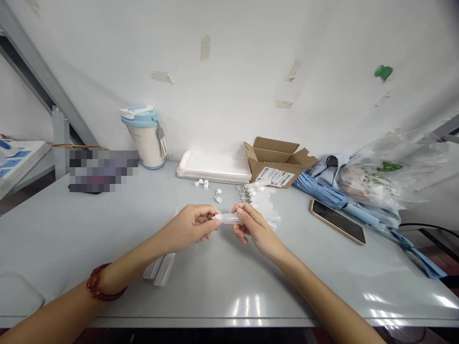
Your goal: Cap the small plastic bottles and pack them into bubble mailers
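No text legible. Box (256, 167): white label (280, 177) on front, dark print lines plus what looks like a barcode, too small to read. Cup (145, 145): faint small wordmark on the body, unreadable; hanging tag (162, 142) has lettering running along it, also unreadable. Plastic bag (412, 188): green printed logo (390, 166), with green print below it, creased and blurred, wording can't be made out.

1. One head-worn camera looks from above the near side of the worktop (201, 296).
2. It faces forward and down across the worktop.
3. Set near, it takes in the wall (236, 57) behind the worktop.
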The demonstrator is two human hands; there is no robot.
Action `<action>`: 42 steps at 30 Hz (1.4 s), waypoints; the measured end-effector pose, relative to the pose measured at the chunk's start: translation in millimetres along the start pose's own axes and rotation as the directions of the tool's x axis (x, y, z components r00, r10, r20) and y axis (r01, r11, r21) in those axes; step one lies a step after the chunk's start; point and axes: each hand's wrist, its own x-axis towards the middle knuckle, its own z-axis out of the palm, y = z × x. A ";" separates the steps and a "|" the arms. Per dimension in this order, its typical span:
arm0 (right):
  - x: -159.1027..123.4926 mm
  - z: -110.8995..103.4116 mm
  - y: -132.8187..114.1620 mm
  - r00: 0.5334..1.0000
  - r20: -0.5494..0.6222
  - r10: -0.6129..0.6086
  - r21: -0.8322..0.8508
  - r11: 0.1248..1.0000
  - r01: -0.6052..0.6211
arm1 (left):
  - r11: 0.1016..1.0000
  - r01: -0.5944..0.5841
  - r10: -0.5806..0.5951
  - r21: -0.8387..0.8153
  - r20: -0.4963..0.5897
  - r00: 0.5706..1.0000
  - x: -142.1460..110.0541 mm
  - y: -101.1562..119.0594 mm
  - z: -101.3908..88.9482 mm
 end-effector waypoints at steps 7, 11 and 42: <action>-2.1 1.7 9.8 0.922 -0.105 -0.372 -0.569 0.783 0.252 | 1.000 0.017 -0.018 -0.014 -0.089 0.996 1.7 -1.4 -1.0; -4.5 3.8 14.0 0.789 0.003 -0.614 -0.743 0.526 0.413 | 0.997 0.029 -0.033 -0.077 -0.050 0.998 4.0 -6.2 -1.7; -6.4 7.9 2.1 0.955 -0.159 -0.252 -0.480 0.865 0.149 | 0.996 -0.065 0.067 0.060 -0.030 0.997 -1.7 3.0 2.3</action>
